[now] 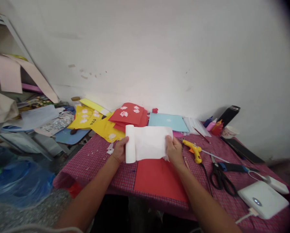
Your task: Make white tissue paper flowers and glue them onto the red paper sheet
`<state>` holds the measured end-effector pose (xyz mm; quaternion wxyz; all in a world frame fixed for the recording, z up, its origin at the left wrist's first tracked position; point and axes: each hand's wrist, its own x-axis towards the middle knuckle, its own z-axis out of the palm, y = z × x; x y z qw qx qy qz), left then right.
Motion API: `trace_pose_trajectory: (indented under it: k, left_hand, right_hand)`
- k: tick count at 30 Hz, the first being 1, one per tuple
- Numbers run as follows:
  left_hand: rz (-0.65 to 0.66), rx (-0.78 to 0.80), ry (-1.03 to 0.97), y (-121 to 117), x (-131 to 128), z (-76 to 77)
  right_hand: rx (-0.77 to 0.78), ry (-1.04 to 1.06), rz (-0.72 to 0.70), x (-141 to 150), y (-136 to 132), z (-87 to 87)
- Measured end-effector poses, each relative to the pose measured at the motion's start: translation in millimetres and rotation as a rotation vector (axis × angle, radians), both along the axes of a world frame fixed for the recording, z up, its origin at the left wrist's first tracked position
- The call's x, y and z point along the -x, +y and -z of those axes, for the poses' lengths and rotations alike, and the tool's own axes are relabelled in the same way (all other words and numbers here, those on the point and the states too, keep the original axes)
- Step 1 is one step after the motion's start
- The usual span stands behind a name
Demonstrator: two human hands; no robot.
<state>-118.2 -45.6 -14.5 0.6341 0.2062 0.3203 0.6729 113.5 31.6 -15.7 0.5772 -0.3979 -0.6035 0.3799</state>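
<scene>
A roll of white paper (pixel 130 145) is held up over the table, partly unrolled to the right into a flat sheet. My left hand (pixel 121 149) grips the rolled end from its left side. At the loose right edge, my right hand (pixel 174 149) pinches the sheet, thumb in front and the other fingers behind it. Beneath the paper lies a sheet of red card (pixel 159 181) at the table's front edge; the paper hides its far part. Whether the white roll is tissue or plain paper I cannot tell.
A yellow glue gun (pixel 194 150), black scissors (pixel 221 178) and a white power bank (pixel 263 199) lie on the right. Red cards with paper flowers (pixel 130 115), yellow cards (pixel 86 118) and a light blue sheet (pixel 168 121) sit along the wall. A black flask (pixel 228 117) leans there.
</scene>
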Motion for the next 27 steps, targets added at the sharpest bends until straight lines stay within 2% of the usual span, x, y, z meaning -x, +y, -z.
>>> trace_pose_trajectory:
  k: [6,12,15,19,23,27]
  left_hand:
    - [0.007,-0.034,-0.018,-2.6,0.8,-2.3]
    - [0.033,-0.112,0.009,-5.1,3.6,4.1]
    - [0.058,-0.125,-0.034,-6.5,5.2,5.7]
    - [0.012,-0.154,-0.125,-7.8,7.1,4.6]
    - [0.008,-0.175,-0.158,-16.0,10.2,-4.7]
    - [-0.141,-0.204,-0.118,-29.8,14.9,-26.8]
  right_hand:
    - [-0.018,-0.006,-0.002,-2.1,2.4,-2.6]
    - [0.009,0.01,0.035,-4.7,5.7,-3.0]
    - [-0.007,-0.01,0.051,-5.3,7.1,-3.0]
    - [-0.009,-0.025,0.048,-6.2,9.5,-3.9]
    - [-0.02,0.002,0.024,-6.9,10.8,-5.8]
    - [0.012,0.114,-0.049,-8.3,8.7,-8.5]
